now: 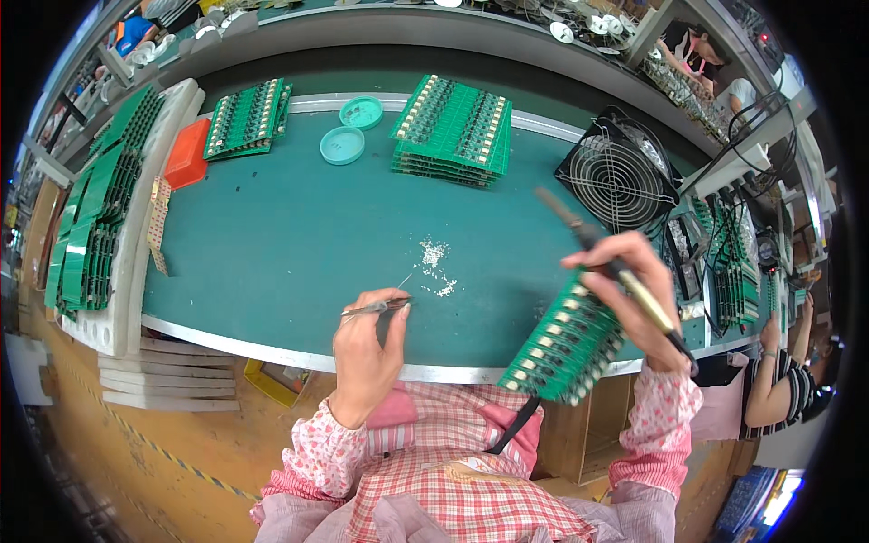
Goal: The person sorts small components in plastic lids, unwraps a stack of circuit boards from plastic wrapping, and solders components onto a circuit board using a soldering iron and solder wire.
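My left hand (367, 357) is closed on a pair of metal tweezers (369, 309) just above the near part of the green work mat. Their thin tip points toward a loose scatter of tiny white parts (434, 255) lying on the mat. With my right hand (641, 281) I grip a soldering iron (654, 312), its brown-grey tip aimed up and left. The same hand also holds a green circuit board panel (561, 348), tilted over the table's near edge. It carries rows of pale and dark components, and the fingers hide its upper corner.
Stacked green boards (453, 127) stand at the back, with a smaller stack (246, 118) farther left. Two turquoise dishes (342, 145) sit between them. A red-orange bin (187, 154) and racked boards (100, 217) line the left. A black fan (615, 172) stands right; co-workers sit beyond.
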### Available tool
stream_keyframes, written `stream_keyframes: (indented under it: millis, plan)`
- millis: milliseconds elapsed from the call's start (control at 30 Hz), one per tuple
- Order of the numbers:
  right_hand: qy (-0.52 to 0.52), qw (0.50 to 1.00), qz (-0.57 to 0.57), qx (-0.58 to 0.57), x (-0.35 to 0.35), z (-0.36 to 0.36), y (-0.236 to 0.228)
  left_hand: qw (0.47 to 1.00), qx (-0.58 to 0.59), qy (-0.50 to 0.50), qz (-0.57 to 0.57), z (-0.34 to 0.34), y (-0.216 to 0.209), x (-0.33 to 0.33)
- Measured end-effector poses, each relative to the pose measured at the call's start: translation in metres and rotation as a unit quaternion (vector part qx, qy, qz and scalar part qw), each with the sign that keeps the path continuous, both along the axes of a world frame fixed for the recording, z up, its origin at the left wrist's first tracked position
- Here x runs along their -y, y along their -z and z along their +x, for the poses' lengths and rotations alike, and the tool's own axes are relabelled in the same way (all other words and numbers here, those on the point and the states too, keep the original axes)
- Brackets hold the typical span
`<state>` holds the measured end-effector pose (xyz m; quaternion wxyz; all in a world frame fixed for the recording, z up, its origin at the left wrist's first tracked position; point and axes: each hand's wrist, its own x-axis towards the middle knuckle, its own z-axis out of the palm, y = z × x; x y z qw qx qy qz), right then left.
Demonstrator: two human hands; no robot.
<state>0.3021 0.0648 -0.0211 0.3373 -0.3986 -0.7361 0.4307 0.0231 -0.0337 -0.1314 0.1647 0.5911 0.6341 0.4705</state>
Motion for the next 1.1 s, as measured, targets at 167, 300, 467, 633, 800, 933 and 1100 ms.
stream_keyframes:
  millis: [167, 300, 467, 633, 800, 933, 1100]
  plan:
    - [-0.141, 0.984, 0.031, 0.106, -0.031, -0.025, 0.041, 1.000, -0.008, 0.000, 0.004, 0.003, -0.003, -0.012]
    - [-0.109, 0.963, 0.201, 0.141, -0.020, -0.032, 0.048, 0.999, -0.032, 0.027, -0.017, 0.000, -0.005, -0.018]
    - [0.028, 0.947, 0.276, 0.163, 0.029, -0.021, 0.064, 0.997, -0.063, 0.027, -0.041, -0.002, -0.008, -0.021]
    - [0.124, 0.950, 0.219, 0.182, 0.076, -0.006, 0.090, 0.996, -0.061, 0.032, -0.053, 0.000, -0.010, -0.024]
    - [0.181, 0.943, 0.202, 0.192, 0.089, -0.002, 0.105, 0.995, -0.079, 0.039, -0.045, 0.000, -0.007, -0.024]
    - [0.172, 0.948, 0.194, 0.182, 0.086, -0.001, 0.106, 0.995, -0.081, 0.037, -0.038, 0.000, -0.006, -0.023]
    - [0.163, 0.952, 0.193, 0.175, 0.081, 0.002, 0.103, 0.995, -0.082, 0.043, -0.033, 0.002, -0.009, -0.023]
